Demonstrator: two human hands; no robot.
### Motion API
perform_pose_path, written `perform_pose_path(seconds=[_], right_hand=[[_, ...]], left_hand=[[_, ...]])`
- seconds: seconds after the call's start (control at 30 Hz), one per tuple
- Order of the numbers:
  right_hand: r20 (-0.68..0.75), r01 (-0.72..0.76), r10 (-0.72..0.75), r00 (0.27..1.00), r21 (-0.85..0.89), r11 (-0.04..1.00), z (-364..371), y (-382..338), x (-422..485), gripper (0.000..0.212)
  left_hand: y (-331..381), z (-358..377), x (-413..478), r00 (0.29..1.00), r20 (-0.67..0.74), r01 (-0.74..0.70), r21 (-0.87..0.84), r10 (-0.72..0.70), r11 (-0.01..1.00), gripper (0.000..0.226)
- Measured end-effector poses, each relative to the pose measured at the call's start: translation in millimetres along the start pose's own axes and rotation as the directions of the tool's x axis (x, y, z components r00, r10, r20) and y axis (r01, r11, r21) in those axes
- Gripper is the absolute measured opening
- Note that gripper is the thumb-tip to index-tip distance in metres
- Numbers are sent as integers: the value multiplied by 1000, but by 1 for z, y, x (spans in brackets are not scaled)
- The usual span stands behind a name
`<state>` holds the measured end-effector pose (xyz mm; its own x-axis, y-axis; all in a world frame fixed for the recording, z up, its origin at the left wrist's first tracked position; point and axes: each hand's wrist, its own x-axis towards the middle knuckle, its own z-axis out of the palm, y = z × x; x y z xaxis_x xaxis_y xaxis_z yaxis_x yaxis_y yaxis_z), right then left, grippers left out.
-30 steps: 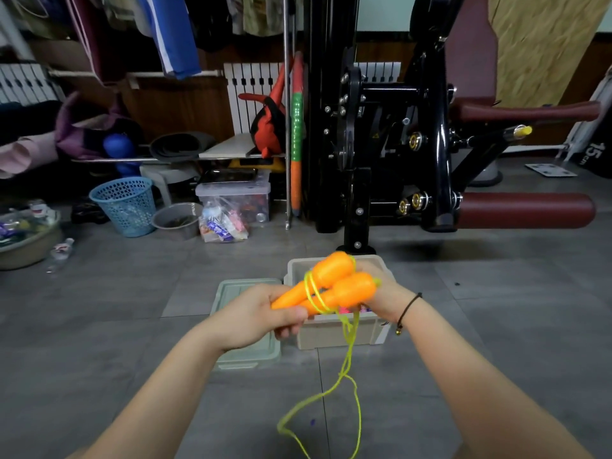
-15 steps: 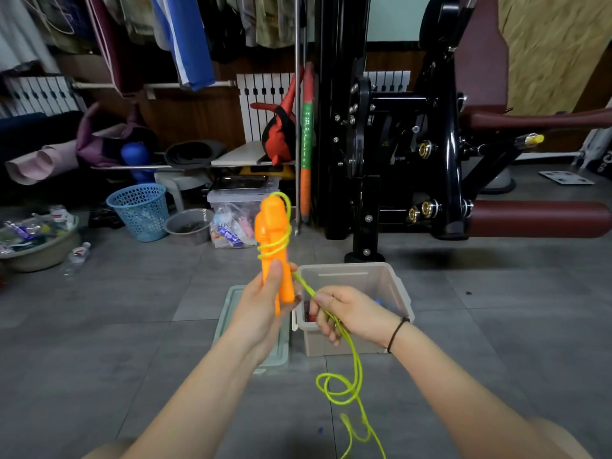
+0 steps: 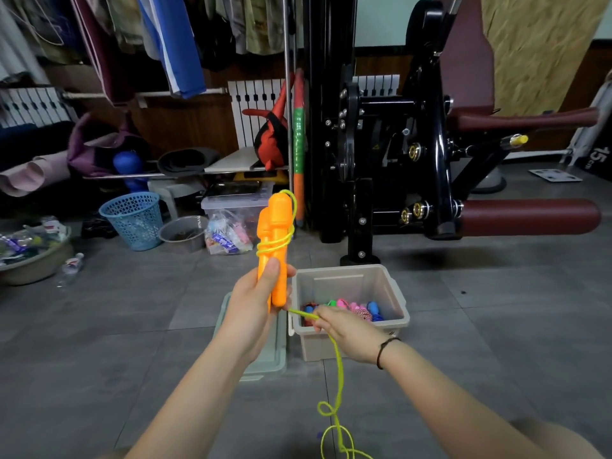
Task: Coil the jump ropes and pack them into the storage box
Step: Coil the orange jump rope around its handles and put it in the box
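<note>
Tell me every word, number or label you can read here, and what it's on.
"15 cm": white print on the black object at the far right.
A warning sticker on the black machine: yellow triangle, no words legible.
The bagged packets: print too blurred.
The bottle: label too blurred.
No text seen on the orange handles, yellow rope or storage box.
</note>
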<state>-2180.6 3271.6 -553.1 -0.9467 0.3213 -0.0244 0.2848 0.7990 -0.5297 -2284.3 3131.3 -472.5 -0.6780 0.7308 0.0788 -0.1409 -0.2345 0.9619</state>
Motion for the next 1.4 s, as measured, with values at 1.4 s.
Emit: perform_pose_path(seconds=[1.4], right_hand=[[109,-437,458,882,-173,883,38,97,13,77]], left_hand=[[15,-30,16,965,259,40,-50,-26,998,57]])
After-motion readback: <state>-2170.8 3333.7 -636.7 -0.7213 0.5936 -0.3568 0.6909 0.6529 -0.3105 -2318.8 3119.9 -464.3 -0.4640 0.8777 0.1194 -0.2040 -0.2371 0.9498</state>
